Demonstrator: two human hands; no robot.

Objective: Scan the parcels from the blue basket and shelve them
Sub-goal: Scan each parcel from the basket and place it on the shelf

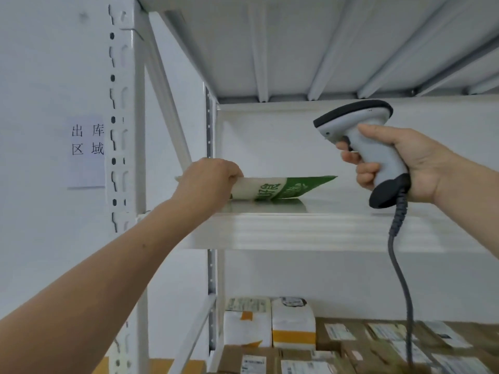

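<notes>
Your left hand (208, 182) curls around the near end of the green and white parcel (283, 188), likely to slide it flat onto the shelf (337, 230), while your right hand (410, 166) grips the scanner (375, 147) up out of the way.

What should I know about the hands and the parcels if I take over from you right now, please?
Left hand grips the green-and-white parcel at its near end on the shelf, far end raised.
Right hand holds the scanner.
Other parcels stand one level below.
Left to do: release this parcel. The blue basket is out of view, so the remaining count is unknown.
</notes>
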